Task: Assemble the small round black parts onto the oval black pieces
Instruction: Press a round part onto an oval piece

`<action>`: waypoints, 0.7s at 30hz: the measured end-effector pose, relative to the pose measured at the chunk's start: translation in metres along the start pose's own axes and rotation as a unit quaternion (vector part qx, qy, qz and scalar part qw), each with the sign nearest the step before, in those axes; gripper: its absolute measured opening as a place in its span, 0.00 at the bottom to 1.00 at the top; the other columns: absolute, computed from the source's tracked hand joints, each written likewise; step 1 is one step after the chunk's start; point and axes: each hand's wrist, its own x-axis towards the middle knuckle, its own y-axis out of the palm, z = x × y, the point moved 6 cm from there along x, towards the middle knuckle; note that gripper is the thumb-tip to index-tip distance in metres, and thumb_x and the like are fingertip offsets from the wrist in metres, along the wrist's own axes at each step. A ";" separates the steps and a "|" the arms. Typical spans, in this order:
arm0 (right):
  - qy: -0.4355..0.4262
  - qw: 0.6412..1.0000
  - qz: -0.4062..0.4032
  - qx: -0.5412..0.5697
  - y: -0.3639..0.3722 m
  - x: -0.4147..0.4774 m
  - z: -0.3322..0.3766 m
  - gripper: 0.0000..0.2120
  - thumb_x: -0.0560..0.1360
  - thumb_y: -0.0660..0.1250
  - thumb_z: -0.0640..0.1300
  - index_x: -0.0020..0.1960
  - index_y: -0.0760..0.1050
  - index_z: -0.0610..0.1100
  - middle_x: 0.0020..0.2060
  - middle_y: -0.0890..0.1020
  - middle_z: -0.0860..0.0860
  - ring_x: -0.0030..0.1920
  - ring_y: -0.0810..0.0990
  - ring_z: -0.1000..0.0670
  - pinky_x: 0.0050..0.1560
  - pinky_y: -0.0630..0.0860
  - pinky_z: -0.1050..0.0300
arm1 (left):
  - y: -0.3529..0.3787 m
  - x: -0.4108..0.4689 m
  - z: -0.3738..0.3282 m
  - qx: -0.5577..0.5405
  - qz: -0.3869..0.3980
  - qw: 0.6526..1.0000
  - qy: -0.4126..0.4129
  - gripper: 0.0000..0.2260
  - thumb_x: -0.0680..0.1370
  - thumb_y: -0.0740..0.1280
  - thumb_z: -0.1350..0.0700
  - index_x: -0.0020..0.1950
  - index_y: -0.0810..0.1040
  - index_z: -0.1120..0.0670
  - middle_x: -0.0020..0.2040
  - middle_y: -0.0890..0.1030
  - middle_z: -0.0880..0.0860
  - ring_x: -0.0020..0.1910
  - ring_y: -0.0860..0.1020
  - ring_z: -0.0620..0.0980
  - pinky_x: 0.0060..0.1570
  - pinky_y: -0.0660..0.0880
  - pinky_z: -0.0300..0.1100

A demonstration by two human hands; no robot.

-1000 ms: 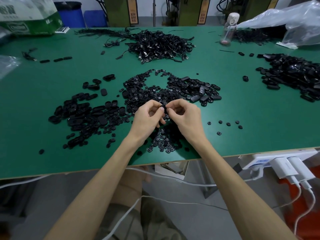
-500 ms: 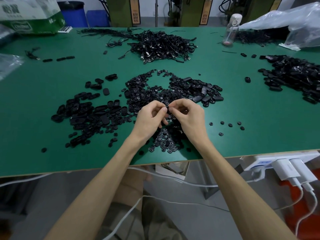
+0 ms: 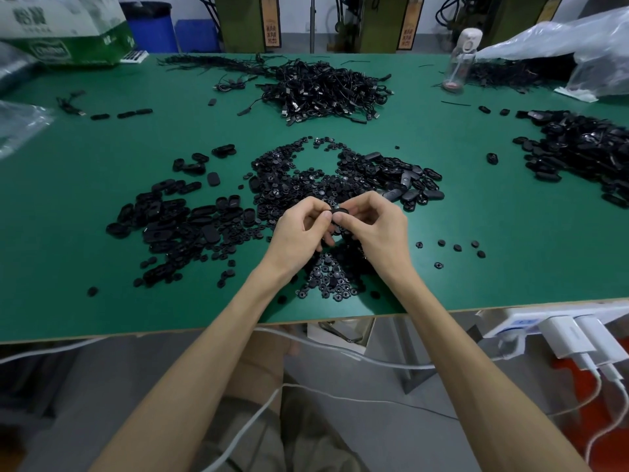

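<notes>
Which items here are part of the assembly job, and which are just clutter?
Job: oval piece pinched by left hand and right hand; round parts pile; oval pieces pile.
Clutter: cable tangle; water bottle; plastic bag; chargers.

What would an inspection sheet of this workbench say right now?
Surface: green table, partly bare.
Job's things: round parts pile at centre; oval pieces pile to its left; one oval piece in hand.
Clutter: clear bottle, plastic bag, carton at far edge.
Hands: left hand and right hand both pinch the oval piece.
Cables: black cable heap far centre; white chargers plugged in below table edge.
Surroundings: blue bin behind table.
</notes>
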 end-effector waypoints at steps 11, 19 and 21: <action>0.008 0.998 0.014 0.068 0.000 0.001 -0.006 0.04 0.75 0.76 0.38 0.48 0.83 0.40 0.38 0.87 0.46 0.39 0.86 0.43 0.47 0.84 0.45 | 0.001 -0.001 -0.003 -0.006 0.004 1.000 -0.006 0.06 0.84 0.65 0.62 0.56 0.77 0.64 0.42 0.83 0.57 0.37 0.82 0.53 0.34 0.76 0.43; -0.007 0.998 0.020 0.066 0.002 0.001 -0.003 0.03 0.77 0.75 0.38 0.50 0.84 0.42 0.39 0.87 0.48 0.41 0.86 0.47 0.48 0.85 0.47 | 0.002 -0.002 -0.001 0.038 0.006 0.999 -0.003 0.04 0.84 0.65 0.59 0.55 0.78 0.59 0.42 0.85 0.55 0.36 0.83 0.49 0.34 0.76 0.39; -0.008 0.998 0.020 0.060 0.002 0.000 -0.003 0.03 0.76 0.75 0.38 0.50 0.84 0.42 0.39 0.87 0.48 0.42 0.86 0.47 0.48 0.85 0.47 | 0.003 -0.002 -0.001 0.048 0.004 0.999 0.002 0.03 0.84 0.65 0.59 0.54 0.78 0.57 0.41 0.84 0.54 0.33 0.82 0.44 0.34 0.76 0.38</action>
